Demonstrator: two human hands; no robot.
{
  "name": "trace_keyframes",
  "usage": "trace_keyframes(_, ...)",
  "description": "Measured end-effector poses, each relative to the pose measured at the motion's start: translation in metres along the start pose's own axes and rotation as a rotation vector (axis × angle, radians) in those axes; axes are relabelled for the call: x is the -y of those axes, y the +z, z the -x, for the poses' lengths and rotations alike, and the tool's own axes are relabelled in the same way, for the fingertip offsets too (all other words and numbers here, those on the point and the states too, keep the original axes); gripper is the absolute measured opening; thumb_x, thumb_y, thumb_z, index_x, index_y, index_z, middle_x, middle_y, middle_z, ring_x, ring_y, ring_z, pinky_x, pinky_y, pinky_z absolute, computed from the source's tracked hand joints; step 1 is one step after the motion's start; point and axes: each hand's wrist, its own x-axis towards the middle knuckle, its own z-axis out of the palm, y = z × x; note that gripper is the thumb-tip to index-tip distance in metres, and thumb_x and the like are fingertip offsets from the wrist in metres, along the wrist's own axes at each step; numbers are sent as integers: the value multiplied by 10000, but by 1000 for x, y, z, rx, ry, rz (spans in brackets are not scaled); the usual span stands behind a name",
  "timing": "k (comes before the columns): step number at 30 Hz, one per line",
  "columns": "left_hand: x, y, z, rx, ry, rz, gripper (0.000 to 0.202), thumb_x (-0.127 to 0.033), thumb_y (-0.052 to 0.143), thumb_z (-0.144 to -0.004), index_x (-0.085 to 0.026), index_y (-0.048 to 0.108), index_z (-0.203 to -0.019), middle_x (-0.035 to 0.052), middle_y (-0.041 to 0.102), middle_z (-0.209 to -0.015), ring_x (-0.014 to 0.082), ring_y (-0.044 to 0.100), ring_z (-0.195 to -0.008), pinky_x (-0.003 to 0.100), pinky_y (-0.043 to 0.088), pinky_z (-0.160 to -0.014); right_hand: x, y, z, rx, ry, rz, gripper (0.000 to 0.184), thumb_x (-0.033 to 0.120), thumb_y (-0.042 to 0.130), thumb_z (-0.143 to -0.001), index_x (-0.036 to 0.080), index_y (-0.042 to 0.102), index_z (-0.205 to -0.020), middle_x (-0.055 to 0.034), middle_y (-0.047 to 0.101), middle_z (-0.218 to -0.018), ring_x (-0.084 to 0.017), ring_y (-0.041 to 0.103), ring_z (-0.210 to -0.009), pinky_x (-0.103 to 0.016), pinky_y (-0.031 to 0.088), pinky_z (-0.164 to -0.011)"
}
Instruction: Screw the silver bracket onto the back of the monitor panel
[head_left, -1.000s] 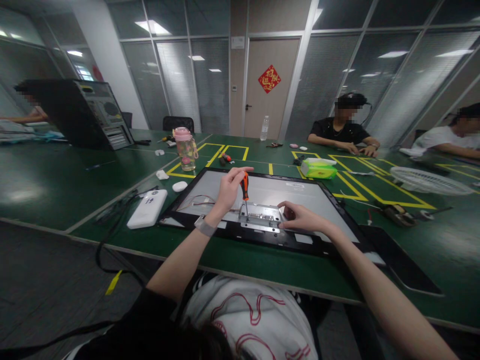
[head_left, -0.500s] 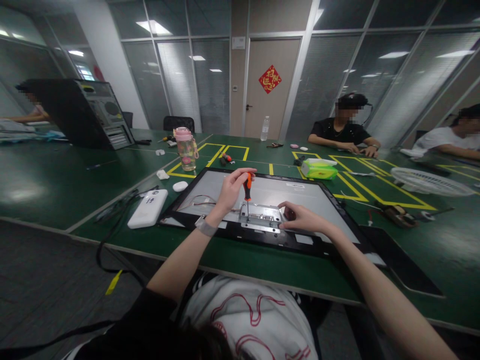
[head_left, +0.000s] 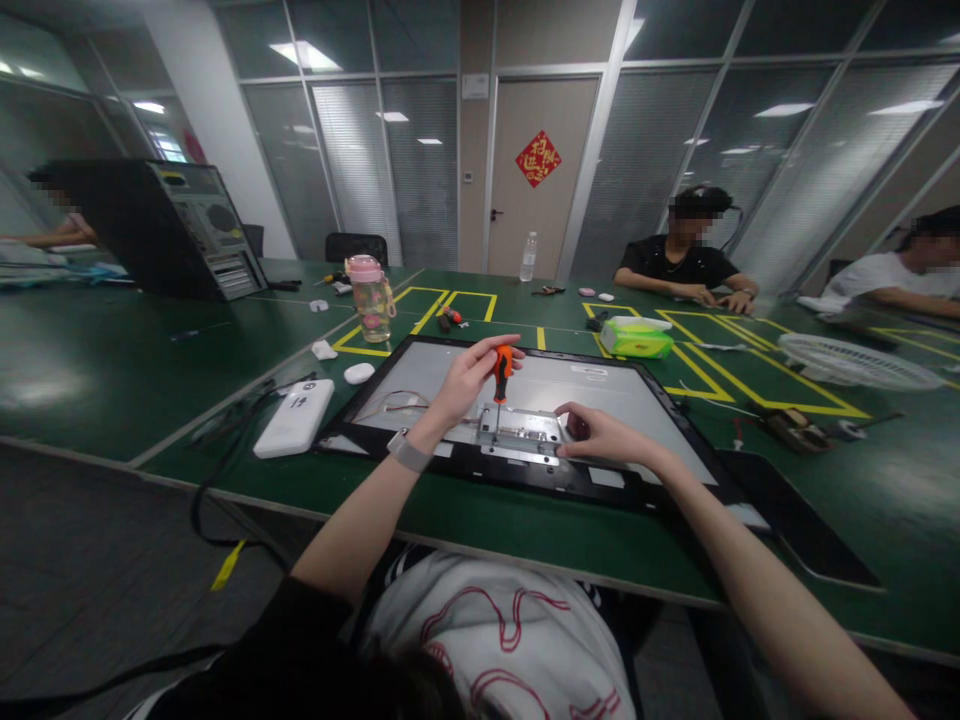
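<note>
A monitor panel [head_left: 600, 385] lies face down on the green table [head_left: 487, 520] in front of me, with a black frame around a grey back. A silver metal bracket [head_left: 525, 432] sits at its near middle. My left hand [head_left: 465, 380] is closed around an orange-and-black screwdriver [head_left: 501, 372], held upright with its tip on the bracket's left part. My right hand [head_left: 604, 435] rests on the bracket's right end with its fingers pinched together; what they hold, if anything, is hidden.
A white box [head_left: 295, 417] and a black cable [head_left: 217, 470] lie left of the panel. Behind are a pink-lidded bottle [head_left: 370, 296], a green tissue pack [head_left: 637, 338], a computer tower [head_left: 172, 225], a white fan grille [head_left: 855, 362]. Other people sit at the far side and right.
My left hand has shifted the screwdriver slightly to the right along the bracket. My right hand has stayed in place.
</note>
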Motion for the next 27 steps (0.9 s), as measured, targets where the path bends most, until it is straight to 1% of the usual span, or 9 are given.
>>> trace_keyframes(3, -2, 2, 2, -6, 22, -67, 312, -280, 580, -864, -193, 635, -1159, 70, 670, -1001, 152, 611, -875, 293, 471, -808, 1, -1, 1, 2, 2, 3, 555, 455, 690, -707, 165, 491, -1136, 27, 494, -733, -154, 486, -672, -268, 376, -595)
trace_keyframes(7, -9, 4, 4, -89, 69, -275, 282, -265, 699, -769, -197, 682, -1043, 19, 640, -871, 107, 562, -751, 235, 453, -708, 1, -1, 2, 8, -4, -4, 560, 459, 693, -708, 160, 492, -1136, 27, 496, -730, -155, 489, -676, -268, 377, -592)
trace_keyframes(9, -9, 3, 4, -109, 78, -315, 258, -281, 683, -783, -190, 689, -1024, 20, 640, -857, 109, 563, -750, 239, 452, -711, 1, 0, 1, 6, -7, -13, 564, 465, 696, -703, 163, 495, -1134, 30, 496, -728, -154, 491, -673, -267, 379, -588)
trace_keyframes(12, -5, 1, 1, -99, 81, -249, 274, -303, 560, -869, -178, 680, -1082, 54, 670, -928, 138, 595, -830, 270, 460, -773, 0, 0, 0, 3, -5, -21, 569, 469, 698, -701, 168, 497, -1140, 31, 503, -729, -153, 494, -667, -267, 381, -585)
trace_keyframes(14, -2, 0, 0, -94, 70, -180, 295, -295, 511, -892, -178, 671, -1110, 70, 681, -992, 155, 611, -878, 288, 464, -805, -1, 0, 0, 3, -5, -23, 571, 467, 701, -700, 170, 499, -1144, 29, 507, -730, -153, 494, -667, -267, 382, -586)
trace_keyframes(16, -2, 0, 0, -109, 71, -188, 284, -295, 545, -875, -189, 675, -1105, 65, 683, -1001, 153, 614, -868, 283, 467, -793, 0, 0, 0, 0, -8, -25, 568, 465, 705, -699, 171, 502, -1140, 27, 505, -729, -154, 493, -669, -267, 381, -586)
trace_keyframes(20, -6, 2, 2, -167, 104, -344, 243, -311, 668, -795, -208, 707, -1011, 28, 646, -911, 104, 566, -723, 233, 446, -672, 1, 0, 0, 4, -6, -26, 551, 446, 708, -699, 176, 501, -1133, 27, 501, -725, -154, 492, -673, -261, 379, -584)
trace_keyframes(22, -7, 2, 3, -183, 111, -373, 231, -313, 680, -783, -208, 714, -986, 25, 628, -918, 96, 558, -714, 225, 441, -659, 1, 0, 0, 3, -12, -25, 546, 436, 709, -698, 175, 502, -1130, 28, 501, -725, -151, 488, -671, -258, 379, -583)
trace_keyframes(27, -2, -1, 0, -179, 96, -227, 280, -296, 513, -880, -180, 695, -1059, 56, 670, -944, 140, 600, -835, 270, 458, -785, 1, 0, 1, -3, -9, -11, 543, 437, 700, -705, 162, 504, -1131, 30, 486, -721, -147, 476, -663, -260, 376, -587)
